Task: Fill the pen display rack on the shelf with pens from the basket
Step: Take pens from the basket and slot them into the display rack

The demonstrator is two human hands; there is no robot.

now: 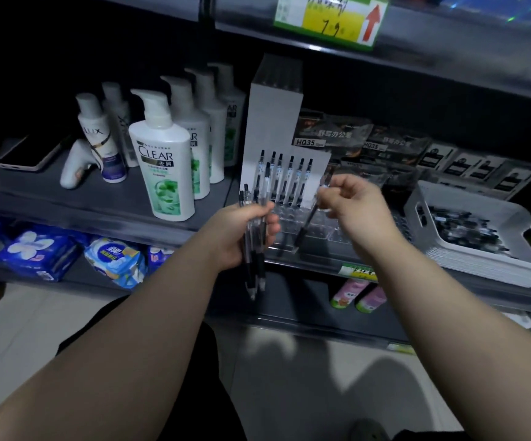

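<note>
A dim shop aisle with dark grey metal shelving (35, 189) fills the view, above a pale tiled floor. On the middle shelf stands the clear acrylic pen display rack with a tall white backing card (284, 214), and a row of black-capped clear-barrelled pens (289, 179) is upright in its back slots. The left hand (241, 237) is curled around a bundle of similar clear pens with black grips (253, 275), held roughly upright just in front of the rack's left end. The right hand (353, 208) pinches 1 more pen (307, 226) near its top, the pen slanting down and left with its tip over the rack's front slots. To the right, on the same shelf, sits the pale grey plastic basket with cut-out handles (416, 202), with a heap of loose pens (464, 227) inside. White pump bottles of shampoo with green labels (162, 163) stand left of the rack, and a dark smartphone (28, 154) lies further left.
</note>
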